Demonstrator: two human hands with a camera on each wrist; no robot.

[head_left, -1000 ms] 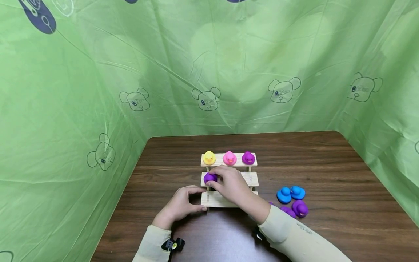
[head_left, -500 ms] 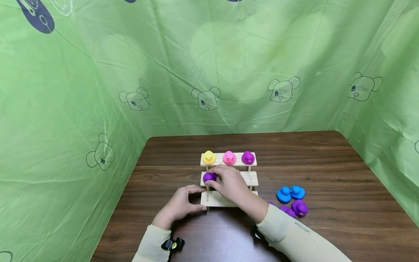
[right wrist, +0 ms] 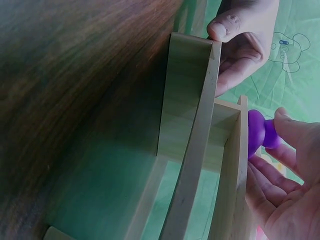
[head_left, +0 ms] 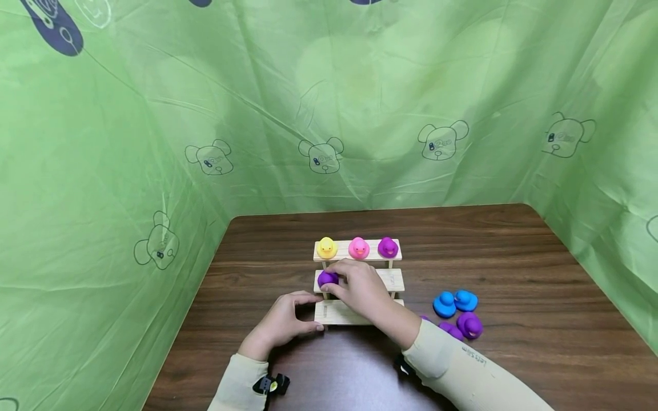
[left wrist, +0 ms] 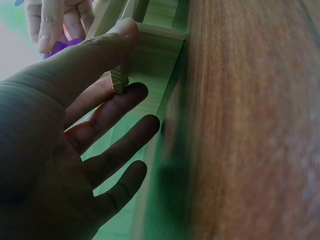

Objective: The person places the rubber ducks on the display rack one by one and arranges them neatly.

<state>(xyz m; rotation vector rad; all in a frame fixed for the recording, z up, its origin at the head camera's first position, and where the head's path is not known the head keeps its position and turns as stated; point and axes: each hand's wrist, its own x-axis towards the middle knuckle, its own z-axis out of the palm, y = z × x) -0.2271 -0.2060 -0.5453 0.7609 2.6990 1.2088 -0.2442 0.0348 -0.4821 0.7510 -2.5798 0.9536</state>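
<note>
A small three-tier wooden stand (head_left: 339, 313) stands on the table. My left hand (head_left: 281, 321) grips the left end of its lowest step between thumb and fingers; the other fingers spread loosely in the left wrist view. On the left end of the middle step sits a purple rubber duck (right wrist: 256, 132), which my right hand (head_left: 362, 290) pinches with thumb and fingertips. From above, those fingers partly cover the duck. Along the top step stand a yellow duck (head_left: 327, 248), a pink duck (head_left: 358, 248) and another purple duck (head_left: 388, 248).
Right of the stand lie two blue ducks (head_left: 444, 305) and several purple ducks (head_left: 470, 325), some partly hidden by the right sleeve (head_left: 437, 354). A green printed curtain (head_left: 370, 114) hangs behind and beside the brown wooden table (head_left: 519, 257).
</note>
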